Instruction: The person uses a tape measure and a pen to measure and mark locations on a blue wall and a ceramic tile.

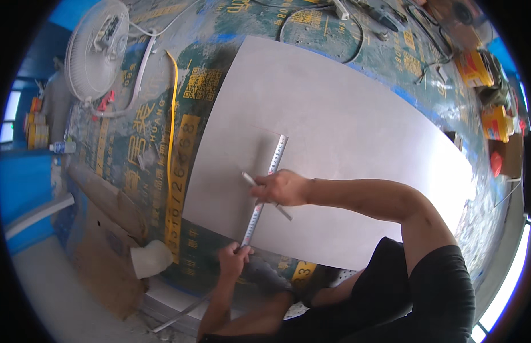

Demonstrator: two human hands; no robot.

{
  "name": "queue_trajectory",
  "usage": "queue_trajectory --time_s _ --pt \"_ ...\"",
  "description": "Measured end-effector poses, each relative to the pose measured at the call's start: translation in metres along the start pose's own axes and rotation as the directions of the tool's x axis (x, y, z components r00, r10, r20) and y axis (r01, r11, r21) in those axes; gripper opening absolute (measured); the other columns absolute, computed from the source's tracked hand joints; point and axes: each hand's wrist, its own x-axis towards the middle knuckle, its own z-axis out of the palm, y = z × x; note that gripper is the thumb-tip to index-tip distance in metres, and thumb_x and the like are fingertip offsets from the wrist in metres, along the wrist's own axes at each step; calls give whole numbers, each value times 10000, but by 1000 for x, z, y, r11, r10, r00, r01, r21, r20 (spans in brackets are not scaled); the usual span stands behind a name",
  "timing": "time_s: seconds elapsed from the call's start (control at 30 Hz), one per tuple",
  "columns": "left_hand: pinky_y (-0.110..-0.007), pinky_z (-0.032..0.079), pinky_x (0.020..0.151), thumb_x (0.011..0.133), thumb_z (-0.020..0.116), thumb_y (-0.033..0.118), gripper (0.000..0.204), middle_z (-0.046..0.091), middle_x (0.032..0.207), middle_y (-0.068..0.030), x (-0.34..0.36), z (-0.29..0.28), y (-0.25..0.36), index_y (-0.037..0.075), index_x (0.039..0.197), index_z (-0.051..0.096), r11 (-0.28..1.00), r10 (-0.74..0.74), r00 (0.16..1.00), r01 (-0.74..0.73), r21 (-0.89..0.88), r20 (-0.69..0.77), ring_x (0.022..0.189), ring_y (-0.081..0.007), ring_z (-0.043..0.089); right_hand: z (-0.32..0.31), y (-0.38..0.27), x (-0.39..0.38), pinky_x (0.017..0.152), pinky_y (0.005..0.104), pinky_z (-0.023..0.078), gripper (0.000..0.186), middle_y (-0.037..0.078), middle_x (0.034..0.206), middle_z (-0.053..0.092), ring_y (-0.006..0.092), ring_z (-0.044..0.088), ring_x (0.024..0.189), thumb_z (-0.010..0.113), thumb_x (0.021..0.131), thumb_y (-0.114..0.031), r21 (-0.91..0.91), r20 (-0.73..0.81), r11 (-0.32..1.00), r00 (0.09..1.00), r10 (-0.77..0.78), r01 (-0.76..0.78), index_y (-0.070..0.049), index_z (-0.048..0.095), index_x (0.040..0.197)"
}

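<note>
One hand, our left hand point(234, 260), pinches the measuring strip point(278, 150) at the near edge of the grey sheet point(339, 120), our right hand point(285, 187) clasps a slender pale tool point(249, 178) over the strip, and we see a fan point(99, 57) at far left.

Place: indoor renovation site, by its look | left and top: dusty green printed floor sheeting point(191, 46) | centre: large pale grey slab point(334, 114) | upper right: power tool point(384, 17) near black cables point(361, 43) | right edge: yellow-and-red buckets point(473, 67) | lower left: white pipe elbow point(151, 259) beside brown cardboard point(99, 263)
</note>
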Motion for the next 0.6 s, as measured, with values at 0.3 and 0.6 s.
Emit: queue_trajectory --time_s 0.3,0.6 --pt "-237 426 540 882 654 110 172 675 686 -61 0 -7 3 -33 791 677 996 -26 999 29 -86 32 566 -82 565 39 10 11 646 394 573 193 118 898 561 287 659 747 604 906 -230 -117 -37 991 997 -69 64 -78 576 1023" --pt "-237 449 571 900 638 101 168 711 760 -91 6 -39 20 -55 850 677 996 -13 999 10 -90 -36 586 -91 591 -2 37 43 747 419 585 184 144 926 536 336 667 832 644 882 -181 -86 -177 994 983 45 -61 -49 562 982"
